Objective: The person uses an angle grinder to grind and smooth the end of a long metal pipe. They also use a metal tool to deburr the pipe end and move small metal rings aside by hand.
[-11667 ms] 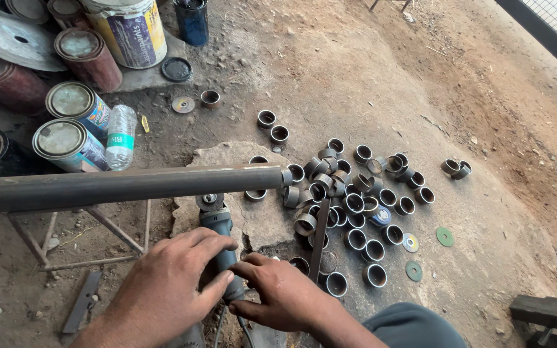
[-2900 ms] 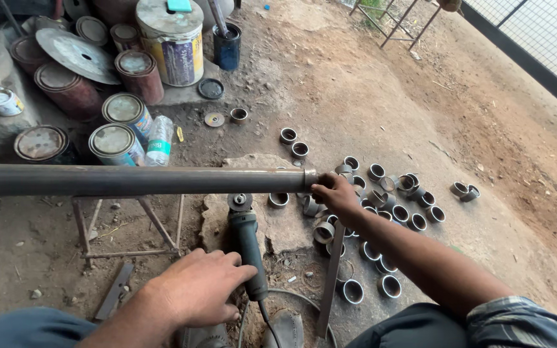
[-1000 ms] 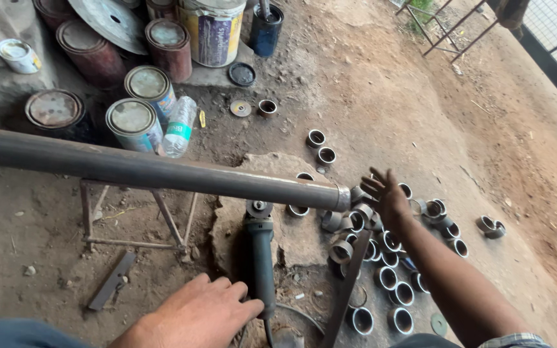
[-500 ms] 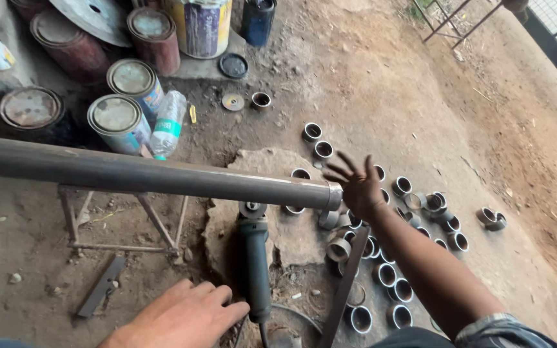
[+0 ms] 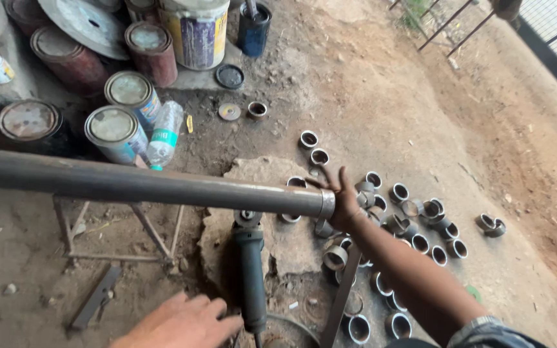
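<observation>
A long dark steel pipe (image 5: 143, 183) lies level across the view on a low metal stand (image 5: 124, 232). Its cut end points right. My right hand (image 5: 345, 201) cups that end, fingers wrapped over the rim. My left hand (image 5: 182, 323) rests flat on the ground at the bottom, fingers apart, right beside the handle of a dark angle grinder (image 5: 251, 270). The grinder lies on a flat stone (image 5: 259, 177) under the pipe's end. Several short cut pipe rings (image 5: 414, 222) are scattered on the dirt to the right of my right hand.
Paint tins (image 5: 116, 132), a clear plastic bottle (image 5: 164, 132), a large bucket (image 5: 196, 32) and a round metal disc (image 5: 85, 22) crowd the upper left. A flat metal bar (image 5: 342, 299) lies by my right forearm. Bare dirt floor spreads to the right, with a fence at the top right.
My right hand, spread open just off the pipe's end half a second ago, now closes over the end. My left hand stays by the grinder.
</observation>
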